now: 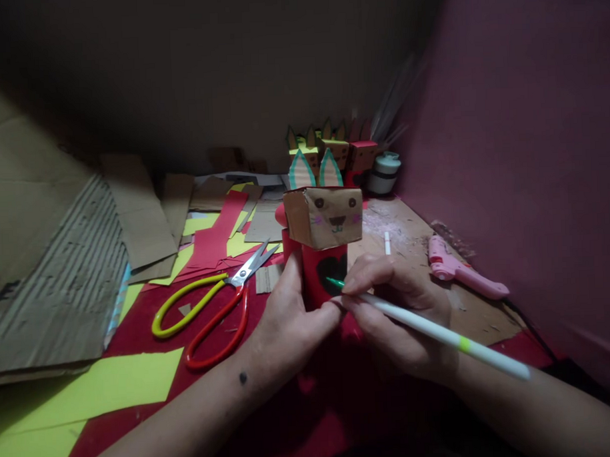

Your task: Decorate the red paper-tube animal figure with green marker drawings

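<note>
A cardboard animal figure (334,217) stands upright at the centre, with a boxy head, drawn face, green-edged ears and a red body. My left hand (301,315) is wrapped round the lower part of the red body. Between the fingers and thumb of my right hand (398,305) is a white marker (428,327) with a green tip. That tip is at the dark heart shape (331,274) on the front of the body. The figure's base is hidden behind my left hand.
Open scissors (241,276) with yellow and red handles lie left. Red paper (218,235), yellow paper (115,385) and cardboard pieces (134,208) spread leftward. A pink glue gun (461,270) lies right. Similar figures (335,151) and a white jar (384,172) stand behind.
</note>
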